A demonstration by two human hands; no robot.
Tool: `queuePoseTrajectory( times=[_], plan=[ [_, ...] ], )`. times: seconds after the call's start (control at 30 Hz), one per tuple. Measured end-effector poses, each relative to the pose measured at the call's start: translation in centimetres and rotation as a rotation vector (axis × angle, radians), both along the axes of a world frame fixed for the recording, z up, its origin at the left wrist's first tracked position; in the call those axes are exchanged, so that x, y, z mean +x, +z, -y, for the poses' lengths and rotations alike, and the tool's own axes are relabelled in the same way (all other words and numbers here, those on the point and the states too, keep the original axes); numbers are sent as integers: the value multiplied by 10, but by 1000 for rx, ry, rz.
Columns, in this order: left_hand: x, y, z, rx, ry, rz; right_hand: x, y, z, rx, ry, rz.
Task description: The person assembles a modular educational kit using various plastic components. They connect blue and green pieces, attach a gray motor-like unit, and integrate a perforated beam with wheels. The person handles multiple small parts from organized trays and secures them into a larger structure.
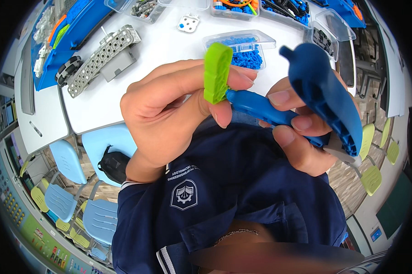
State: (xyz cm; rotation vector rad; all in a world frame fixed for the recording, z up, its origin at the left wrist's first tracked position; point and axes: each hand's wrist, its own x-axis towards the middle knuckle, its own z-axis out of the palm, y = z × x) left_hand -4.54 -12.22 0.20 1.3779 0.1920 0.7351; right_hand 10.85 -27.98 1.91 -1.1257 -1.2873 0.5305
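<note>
My left hand [162, 102] pinches a bright green plastic building piece [216, 73] with ribbed sides between thumb and fingers. In my right hand [306, 146] is a blue plastic plier-like tool [327, 86] with two curved arms that meet at a grey part near my palm. The slimmer blue arm [256, 105] points left, and its tip touches or nearly touches the lower end of the green piece. The wider arm stands up toward the camera, away from the slim one. Whether the tip grips anything is hidden by my left fingertips.
On the white table [165, 45] stands an open clear box of blue pins [247, 55]. A grey perforated assembly with a wheel [105, 59] lies to the left beside a blue bin [69, 41]. More part boxes [235, 9] line the far side. Blue chairs [101, 219] stand at lower left.
</note>
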Motion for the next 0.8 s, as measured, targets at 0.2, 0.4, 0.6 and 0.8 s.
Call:
queuePoseTrajectory(
  times=[0.2,0.4,0.6,0.8],
  plan=[
    [1,0,0,152,30,16,-5,11,-2,-64,-45,28],
    [-5,7,-2,185,0,-121,1,18,3,-172,4,98],
    [-4,4,6,242,73,-108,-1,21,4,-307,-13,35],
    [-3,5,10,182,99,-93,-1,12,-5,-67,-41,85]
  ],
)
